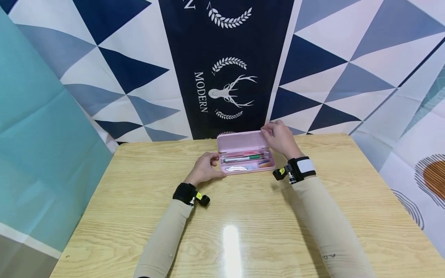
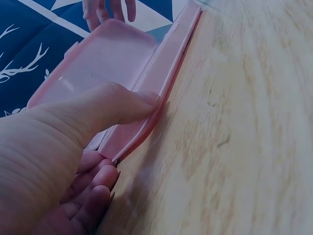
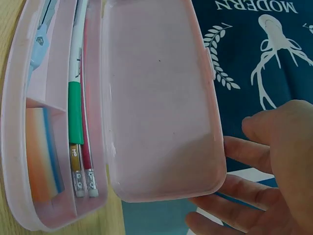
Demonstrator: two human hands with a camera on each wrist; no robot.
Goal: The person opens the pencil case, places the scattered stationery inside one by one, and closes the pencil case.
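Observation:
A pink pencil case lies on the table with its hinged lid raised. My left hand grips the case's left end, its thumb against the front wall and its other fingers curled by the end. At the lid's right edge, my right hand touches it with loosely extended fingers, the thumb apart from it. Inside are a green-and-white pen, pencils with eraser tips, an orange, white and blue eraser in one compartment, and a light blue tool, partly cut off.
The wooden table ends just behind the case. A patterned curtain hangs behind that back edge. A teal cloth hangs at the left, and a white printed cloth at the right.

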